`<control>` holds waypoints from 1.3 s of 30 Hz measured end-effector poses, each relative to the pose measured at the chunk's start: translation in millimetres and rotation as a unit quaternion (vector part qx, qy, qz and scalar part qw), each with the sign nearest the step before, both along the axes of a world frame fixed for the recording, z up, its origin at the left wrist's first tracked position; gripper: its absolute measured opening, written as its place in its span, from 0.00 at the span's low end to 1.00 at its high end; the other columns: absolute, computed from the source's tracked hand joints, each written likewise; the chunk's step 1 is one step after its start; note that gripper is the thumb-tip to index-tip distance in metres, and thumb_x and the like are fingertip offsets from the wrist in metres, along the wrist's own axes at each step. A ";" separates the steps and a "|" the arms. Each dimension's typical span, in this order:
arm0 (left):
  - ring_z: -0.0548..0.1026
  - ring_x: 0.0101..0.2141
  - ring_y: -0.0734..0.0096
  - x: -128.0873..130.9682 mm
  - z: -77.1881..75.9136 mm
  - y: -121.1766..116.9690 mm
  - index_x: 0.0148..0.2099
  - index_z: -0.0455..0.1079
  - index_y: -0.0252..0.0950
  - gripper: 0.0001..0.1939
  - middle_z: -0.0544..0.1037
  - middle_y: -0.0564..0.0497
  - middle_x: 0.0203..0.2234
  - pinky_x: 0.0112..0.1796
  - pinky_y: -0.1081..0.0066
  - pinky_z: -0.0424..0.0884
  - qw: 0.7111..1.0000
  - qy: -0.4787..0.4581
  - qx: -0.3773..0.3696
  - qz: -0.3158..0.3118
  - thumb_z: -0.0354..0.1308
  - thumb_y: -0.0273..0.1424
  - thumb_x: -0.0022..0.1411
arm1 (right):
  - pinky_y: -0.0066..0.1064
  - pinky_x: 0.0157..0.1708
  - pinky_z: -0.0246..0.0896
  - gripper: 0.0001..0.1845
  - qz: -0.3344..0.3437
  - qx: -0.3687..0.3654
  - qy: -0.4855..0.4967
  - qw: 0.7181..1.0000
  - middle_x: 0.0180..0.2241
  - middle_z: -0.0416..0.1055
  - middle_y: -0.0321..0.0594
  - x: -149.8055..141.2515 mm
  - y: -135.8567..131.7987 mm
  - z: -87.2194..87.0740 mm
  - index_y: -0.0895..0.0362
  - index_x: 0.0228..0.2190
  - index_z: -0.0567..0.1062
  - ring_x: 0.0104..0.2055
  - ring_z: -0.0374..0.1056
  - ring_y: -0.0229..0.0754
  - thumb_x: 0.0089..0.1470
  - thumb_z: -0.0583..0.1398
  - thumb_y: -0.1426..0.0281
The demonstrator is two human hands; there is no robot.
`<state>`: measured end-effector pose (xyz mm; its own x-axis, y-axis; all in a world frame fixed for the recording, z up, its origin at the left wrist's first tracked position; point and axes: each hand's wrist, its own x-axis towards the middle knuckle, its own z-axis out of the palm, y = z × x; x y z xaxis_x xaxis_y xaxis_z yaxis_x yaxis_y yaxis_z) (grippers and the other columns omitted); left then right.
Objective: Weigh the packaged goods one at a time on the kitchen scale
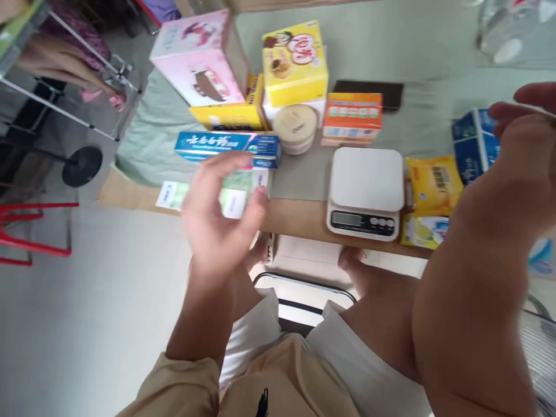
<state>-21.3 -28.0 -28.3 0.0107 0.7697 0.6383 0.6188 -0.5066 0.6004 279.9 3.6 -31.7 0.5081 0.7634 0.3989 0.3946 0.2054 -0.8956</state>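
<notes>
My left hand (221, 214) is blurred and hangs over the table's front edge, thumb and fingers apart with nothing between them. Just beyond it lie a long blue toothpaste-like box (217, 145) and a pale green and white box (234, 202), partly covered by the hand. At the right edge my right hand (530, 110) is raised past a blue box (469, 139). Its fingers curl, and a thin white edge shows among them; the frame cuts off the rest. A white kitchen scale (367, 179) with a bare platform stands between my hands.
Behind stand a pink box (200, 58), yellow boxes (295, 63), a round cream tub (295, 127) and an orange box (353, 116). A yellow packet (436, 182) lies right of the scale. A red stool (39, 231) and another person's legs (69, 66) are at left.
</notes>
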 end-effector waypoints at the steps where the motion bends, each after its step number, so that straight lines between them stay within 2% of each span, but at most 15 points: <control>1: 0.81 0.54 0.59 -27.2 -5.2 1.1 0.54 0.75 0.42 0.13 0.83 0.49 0.49 0.60 0.56 0.78 0.998 -0.024 0.017 0.050 0.65 0.37 0.69 | 0.52 0.66 0.71 0.18 0.025 0.020 -0.037 0.999 0.52 0.76 0.28 -20.9 -0.4 0.3 0.32 0.41 0.80 0.59 0.76 0.49 0.58 0.58 0.69; 4: 0.81 0.51 0.61 -101.8 -26.5 6.0 0.51 0.74 0.36 0.18 0.82 0.48 0.45 0.58 0.56 0.79 0.977 -0.069 0.049 0.194 0.65 0.43 0.67 | 0.56 0.58 0.78 0.15 0.129 0.036 -0.114 0.984 0.46 0.79 0.37 -85.1 -2.4 -5.9 0.35 0.44 0.80 0.53 0.79 0.54 0.62 0.58 0.67; 7: 0.79 0.51 0.61 -154.9 -48.3 12.6 0.51 0.74 0.36 0.17 0.82 0.49 0.47 0.60 0.53 0.75 0.956 -0.108 -0.019 0.273 0.66 0.41 0.67 | 0.57 0.54 0.78 0.11 0.229 0.007 -0.152 0.962 0.46 0.81 0.42 -137.1 -1.8 -21.3 0.43 0.44 0.79 0.53 0.79 0.56 0.60 0.62 0.66; 9: 0.79 0.51 0.60 -176.2 -57.4 19.0 0.51 0.75 0.35 0.18 0.82 0.48 0.46 0.59 0.52 0.75 0.942 -0.152 -0.103 0.282 0.67 0.43 0.67 | 0.55 0.53 0.78 0.12 0.245 -0.029 -0.172 0.954 0.47 0.81 0.43 -159.2 3.0 -34.3 0.47 0.45 0.78 0.53 0.79 0.55 0.58 0.63 0.67; 12: 0.79 0.53 0.53 -193.3 -58.7 32.5 0.51 0.77 0.35 0.24 0.84 0.47 0.47 0.59 0.48 0.75 0.919 -0.198 -0.228 0.254 0.66 0.50 0.66 | 0.50 0.48 0.79 0.19 0.211 -0.122 -0.143 0.959 0.54 0.79 0.46 -175.0 15.1 -53.1 0.49 0.50 0.75 0.52 0.79 0.51 0.55 0.63 0.65; 16: 0.74 0.64 0.45 -204.4 -52.9 54.2 0.61 0.76 0.36 0.38 0.79 0.45 0.63 0.67 0.43 0.69 0.919 -0.188 -0.296 0.182 0.61 0.62 0.65 | 0.47 0.46 0.80 0.31 0.199 -0.181 -0.096 0.958 0.63 0.73 0.47 -180.9 27.1 -68.7 0.45 0.59 0.70 0.51 0.79 0.49 0.54 0.66 0.62; 20: 0.65 0.74 0.46 -205.4 -57.5 72.7 0.71 0.68 0.34 0.41 0.68 0.40 0.73 0.74 0.44 0.59 0.891 -0.226 -0.374 0.122 0.49 0.60 0.72 | 0.49 0.49 0.80 0.34 0.214 -0.199 -0.086 0.952 0.61 0.75 0.46 -184.6 31.2 -73.7 0.43 0.65 0.67 0.50 0.78 0.49 0.58 0.66 0.61; 23: 0.63 0.75 0.48 -201.8 -60.2 79.8 0.70 0.69 0.37 0.40 0.67 0.41 0.74 0.74 0.43 0.59 0.887 -0.205 -0.413 0.032 0.41 0.59 0.74 | 0.46 0.48 0.81 0.33 0.220 -0.207 -0.059 0.951 0.58 0.77 0.43 -189.1 33.8 -75.5 0.43 0.63 0.69 0.46 0.78 0.46 0.57 0.66 0.62; 25: 0.66 0.73 0.48 -201.7 -59.8 80.9 0.68 0.71 0.41 0.41 0.70 0.45 0.72 0.74 0.40 0.56 0.886 -0.197 -0.419 -0.013 0.39 0.61 0.72 | 0.43 0.48 0.81 0.31 0.222 -0.196 -0.030 0.955 0.59 0.77 0.42 -194.0 34.7 -76.0 0.44 0.62 0.71 0.46 0.78 0.45 0.57 0.65 0.63; 27: 0.71 0.69 0.46 -204.9 -58.5 79.7 0.64 0.76 0.43 0.42 0.77 0.46 0.67 0.74 0.38 0.55 0.889 -0.200 -0.412 -0.028 0.41 0.66 0.67 | 0.41 0.47 0.82 0.28 0.222 -0.181 -0.003 0.958 0.59 0.77 0.42 -200.5 33.8 -74.4 0.45 0.60 0.73 0.48 0.78 0.45 0.59 0.63 0.62; 29: 0.75 0.64 0.43 -209.3 -54.6 75.8 0.56 0.80 0.43 0.44 0.83 0.45 0.59 0.72 0.35 0.57 0.899 -0.212 -0.384 -0.010 0.46 0.71 0.60 | 0.41 0.45 0.82 0.25 0.223 -0.172 0.013 0.959 0.58 0.77 0.43 -206.6 30.6 -69.8 0.46 0.58 0.74 0.50 0.78 0.46 0.60 0.61 0.60; 32: 0.76 0.60 0.38 -207.0 -39.3 62.4 0.49 0.83 0.43 0.44 0.86 0.46 0.54 0.70 0.33 0.59 0.916 -0.246 -0.315 0.025 0.53 0.74 0.51 | 0.42 0.47 0.82 0.23 0.214 -0.143 0.028 0.966 0.60 0.76 0.43 -205.2 23.1 -56.8 0.46 0.58 0.74 0.54 0.77 0.48 0.63 0.59 0.58; 35: 0.75 0.63 0.38 -178.7 -19.4 41.2 0.53 0.84 0.50 0.40 0.84 0.51 0.58 0.67 0.40 0.69 0.933 -0.285 -0.220 0.003 0.61 0.71 0.50 | 0.45 0.52 0.81 0.24 0.192 -0.077 0.024 0.978 0.62 0.73 0.42 -175.7 18.4 -42.1 0.43 0.61 0.71 0.56 0.77 0.47 0.66 0.54 0.56; 37: 0.77 0.61 0.42 -143.1 -12.8 26.1 0.54 0.83 0.55 0.36 0.84 0.53 0.58 0.59 0.47 0.78 0.942 -0.287 -0.171 -0.043 0.64 0.68 0.52 | 0.46 0.52 0.81 0.24 0.162 -0.038 0.000 0.986 0.59 0.73 0.41 -137.7 20.4 -35.9 0.40 0.62 0.68 0.54 0.77 0.46 0.67 0.52 0.58; 39: 0.79 0.59 0.46 -98.1 -14.4 12.0 0.56 0.81 0.58 0.29 0.83 0.54 0.57 0.55 0.50 0.82 0.943 -0.264 -0.173 -0.102 0.65 0.63 0.58 | 0.46 0.51 0.80 0.24 0.122 -0.021 -0.024 0.992 0.56 0.73 0.41 -90.3 27.2 -35.1 0.38 0.63 0.67 0.53 0.77 0.46 0.67 0.51 0.60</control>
<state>-119.4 -15.9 -42.7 -0.0676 0.9495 0.3065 0.0971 -0.2995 0.9491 189.6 30.7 -66.8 0.2881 0.8772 0.3840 0.3798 0.2634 -0.8868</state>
